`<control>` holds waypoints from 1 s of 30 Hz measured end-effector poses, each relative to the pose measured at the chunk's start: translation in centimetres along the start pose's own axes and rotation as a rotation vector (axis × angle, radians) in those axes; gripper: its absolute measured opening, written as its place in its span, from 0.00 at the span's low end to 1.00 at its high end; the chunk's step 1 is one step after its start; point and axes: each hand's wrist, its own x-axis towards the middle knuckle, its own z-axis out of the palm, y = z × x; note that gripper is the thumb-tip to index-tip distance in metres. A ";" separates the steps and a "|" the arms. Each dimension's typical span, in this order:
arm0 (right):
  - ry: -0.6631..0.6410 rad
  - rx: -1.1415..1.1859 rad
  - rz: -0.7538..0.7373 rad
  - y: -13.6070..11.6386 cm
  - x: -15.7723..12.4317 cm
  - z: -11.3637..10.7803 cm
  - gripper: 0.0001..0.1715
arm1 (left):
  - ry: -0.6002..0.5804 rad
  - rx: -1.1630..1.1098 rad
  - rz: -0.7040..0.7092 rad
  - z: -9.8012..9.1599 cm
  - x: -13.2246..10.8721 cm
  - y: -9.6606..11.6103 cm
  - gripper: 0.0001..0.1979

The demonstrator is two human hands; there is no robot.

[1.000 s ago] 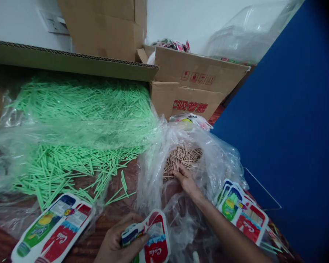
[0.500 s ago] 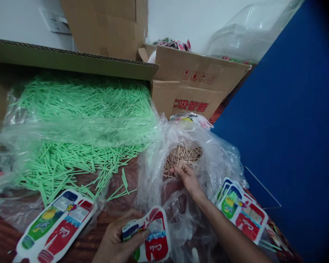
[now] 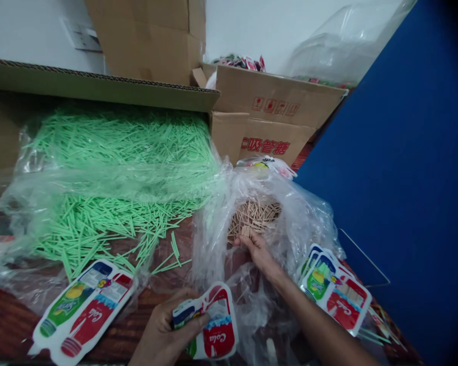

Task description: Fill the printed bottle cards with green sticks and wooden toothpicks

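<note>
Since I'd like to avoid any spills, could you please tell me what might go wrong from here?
The small bunch of brown sticks in the right hand might slip apart. The crumpled clear plastic beside that hand could snag it. Loose green sticks lie nearby and might get swept in with the brown pile.

Beyond the right hand, a cardboard box printed in red stands before a white wall, clear plastic bulging behind it. A blue panel rises to the hand's right. Farther off, leftward of the hand, a plain brown carton stands near a wall socket.
</note>
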 end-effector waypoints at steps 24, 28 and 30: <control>-0.026 0.700 0.048 -10.2 -6.2 4.1 0.08 | -0.313 -0.165 0.003 1.8 3.0 3.6 0.08; -0.041 0.732 0.104 -9.5 -6.6 4.0 0.10 | -0.316 -0.220 -0.016 1.8 3.1 3.5 0.10; -0.066 0.746 0.102 -9.3 -6.9 3.7 0.09 | -0.324 -0.234 -0.026 1.7 3.2 3.5 0.10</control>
